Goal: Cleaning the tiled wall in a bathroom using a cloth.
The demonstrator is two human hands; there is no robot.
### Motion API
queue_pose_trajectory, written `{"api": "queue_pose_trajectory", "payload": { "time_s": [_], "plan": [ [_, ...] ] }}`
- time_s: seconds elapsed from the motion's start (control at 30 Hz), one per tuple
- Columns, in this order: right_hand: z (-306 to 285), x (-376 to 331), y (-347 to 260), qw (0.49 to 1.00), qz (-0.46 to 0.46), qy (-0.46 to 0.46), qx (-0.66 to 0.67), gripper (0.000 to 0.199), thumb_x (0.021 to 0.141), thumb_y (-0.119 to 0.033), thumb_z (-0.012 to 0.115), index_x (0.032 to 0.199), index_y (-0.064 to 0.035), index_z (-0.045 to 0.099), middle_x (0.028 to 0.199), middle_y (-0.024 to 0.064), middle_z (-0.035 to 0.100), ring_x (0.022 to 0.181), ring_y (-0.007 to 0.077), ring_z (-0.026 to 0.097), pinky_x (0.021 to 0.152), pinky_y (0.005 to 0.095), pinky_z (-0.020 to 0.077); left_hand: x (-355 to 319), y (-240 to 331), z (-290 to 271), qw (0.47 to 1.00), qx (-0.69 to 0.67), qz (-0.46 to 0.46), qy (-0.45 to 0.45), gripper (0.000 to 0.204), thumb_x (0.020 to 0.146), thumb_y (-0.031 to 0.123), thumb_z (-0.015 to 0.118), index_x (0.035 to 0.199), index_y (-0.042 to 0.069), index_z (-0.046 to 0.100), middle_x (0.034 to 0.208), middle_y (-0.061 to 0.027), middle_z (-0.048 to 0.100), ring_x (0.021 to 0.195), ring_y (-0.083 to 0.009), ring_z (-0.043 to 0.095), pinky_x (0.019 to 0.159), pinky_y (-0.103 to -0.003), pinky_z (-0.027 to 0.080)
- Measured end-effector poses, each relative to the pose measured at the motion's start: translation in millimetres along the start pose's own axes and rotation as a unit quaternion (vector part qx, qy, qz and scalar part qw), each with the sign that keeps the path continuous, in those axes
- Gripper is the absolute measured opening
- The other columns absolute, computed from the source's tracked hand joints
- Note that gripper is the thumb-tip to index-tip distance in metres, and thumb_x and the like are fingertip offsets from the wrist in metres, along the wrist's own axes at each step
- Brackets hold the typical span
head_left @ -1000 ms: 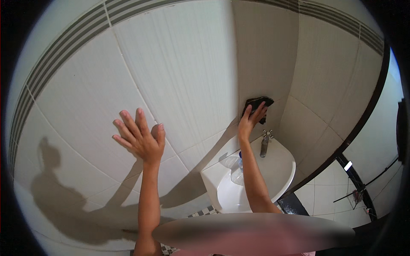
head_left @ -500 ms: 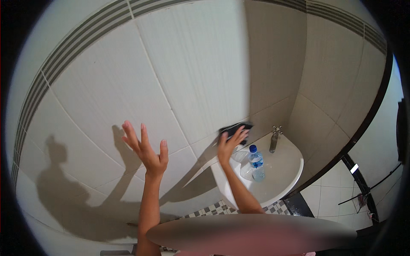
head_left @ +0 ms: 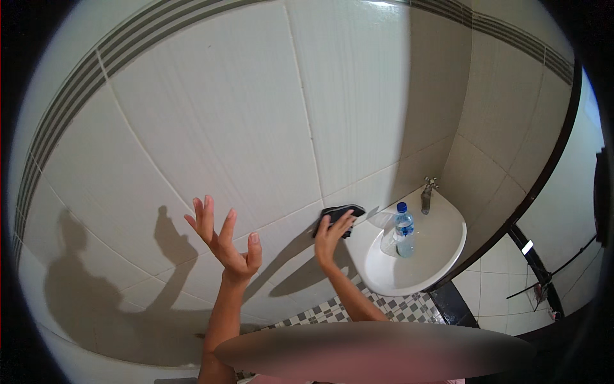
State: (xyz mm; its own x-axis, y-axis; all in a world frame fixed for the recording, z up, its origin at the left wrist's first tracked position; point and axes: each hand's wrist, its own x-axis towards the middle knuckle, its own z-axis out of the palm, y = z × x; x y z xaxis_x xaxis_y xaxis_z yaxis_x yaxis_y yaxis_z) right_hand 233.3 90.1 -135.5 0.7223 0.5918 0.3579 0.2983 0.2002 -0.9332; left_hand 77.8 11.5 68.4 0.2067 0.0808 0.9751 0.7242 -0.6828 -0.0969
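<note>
With its fingers spread, my right hand (head_left: 330,240) holds a folded dark cloth (head_left: 341,213) flat against the pale tiled wall (head_left: 243,109), just left of the sink. My left hand (head_left: 228,243) is raised in front of the wall farther left, fingers apart and holding nothing. A clear plastic bottle (head_left: 403,238) with a blue cap stands in the white sink (head_left: 441,249), to the right of the cloth. Part of the cloth is hidden under my right hand.
A metal tap (head_left: 427,197) rises at the sink's back rim. Below is a floor of small checkered tiles (head_left: 329,312), bordered on the right by a dark sill (head_left: 454,304). A dark-framed doorway opens beyond it. Shadows of my arms fall on the wall.
My right hand and the cloth have slid left along the wall, from above the sink's edge to beside it. My left hand stays raised and open. The view has shifted.
</note>
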Motion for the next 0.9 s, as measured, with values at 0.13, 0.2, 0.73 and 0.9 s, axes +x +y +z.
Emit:
{"api": "queue_pose_trajectory", "payload": {
  "time_s": [0.13, 0.2, 0.73, 0.9],
  "plan": [
    [13, -13, -96, 0.98, -0.201, -0.007, 0.009, 0.075, 0.089, -0.034, 0.052, 0.143, 0.0, 0.011, 0.144, 0.0344, 0.001, 0.133, 0.052, -0.002, 0.104, 0.0597, 0.0037, -10, -15, -25, 1.0, -0.004, 0.002, -0.004, 0.043, 0.086, 0.025, 0.046, 0.125, 0.006, 0.041, 0.141, -0.0235, 0.028, 0.134, -0.0415, 0.019, 0.107, -0.059, 0.003],
    [15, 15, -149, 0.961, -0.274, 0.021, 0.028, 0.069, 0.089, -0.034, 0.052, 0.143, -0.0042, 0.021, 0.147, 0.0288, 0.003, 0.134, 0.0493, -0.001, 0.104, 0.0595, 0.0065, -17, -28, -42, 1.0, -0.003, -0.011, 0.003, 0.043, 0.087, 0.024, 0.045, 0.125, 0.006, 0.04, 0.141, -0.0231, 0.028, 0.134, -0.0411, 0.019, 0.107, -0.059, 0.004],
    [58, -102, -79, 0.832, -0.506, -0.196, -0.117, 0.057, 0.069, -0.054, 0.068, 0.118, -0.0274, 0.057, 0.136, 0.0115, 0.041, 0.129, 0.0407, 0.029, 0.099, 0.0613, 0.0202, -100, -148, -200, 0.975, 0.151, -0.159, 0.026, 0.046, 0.083, 0.018, 0.05, 0.128, 0.008, 0.043, 0.143, -0.0155, 0.03, 0.136, -0.0373, 0.017, 0.105, -0.061, -0.001],
    [41, 16, -180, 0.897, -0.427, 0.103, -0.05, 0.063, 0.085, -0.037, 0.058, 0.139, -0.0129, 0.036, 0.148, 0.0204, 0.019, 0.135, 0.0438, 0.013, 0.106, 0.0557, 0.0142, -137, -179, -232, 0.947, 0.226, -0.228, -0.014, 0.049, 0.088, 0.02, 0.049, 0.134, 0.008, 0.036, 0.143, -0.011, 0.032, 0.137, -0.0329, 0.018, 0.106, -0.059, -0.003]
  ]
}}
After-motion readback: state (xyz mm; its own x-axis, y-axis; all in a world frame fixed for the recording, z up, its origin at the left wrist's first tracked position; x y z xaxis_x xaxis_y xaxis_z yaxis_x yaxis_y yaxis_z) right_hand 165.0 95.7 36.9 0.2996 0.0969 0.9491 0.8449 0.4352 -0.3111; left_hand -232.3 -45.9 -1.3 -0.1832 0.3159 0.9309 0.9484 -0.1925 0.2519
